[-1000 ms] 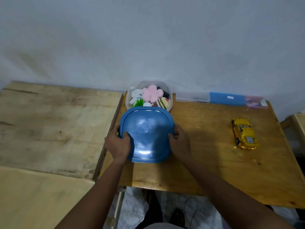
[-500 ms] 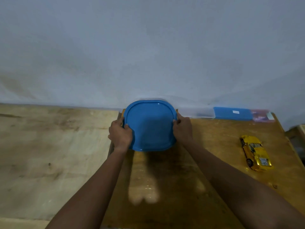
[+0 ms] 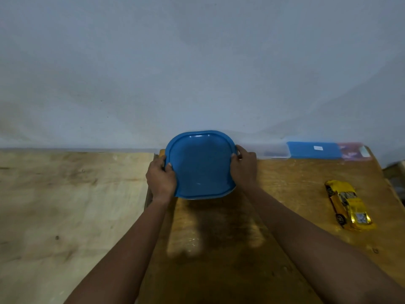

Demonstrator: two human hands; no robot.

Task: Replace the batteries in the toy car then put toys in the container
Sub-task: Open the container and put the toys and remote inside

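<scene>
Gripped by left hand (image 3: 161, 179) and right hand (image 3: 244, 166), the blue lid (image 3: 200, 165) has moved over the hidden container within 1 second, yet the toy car (image 3: 348, 206) sits well right of the fingers (image 3: 240, 149), unpacked.

Nothing here can be read. A small white label (image 3: 318, 147) sits on the blue box (image 3: 306, 152) at the back edge of the table (image 3: 285, 194), but its print is too small to make out (only a pale patch). The yellow toy car (image 3: 347, 205) near the right edge has a sticker (image 3: 361, 217) on its near end, which is too blurred to read.
</scene>
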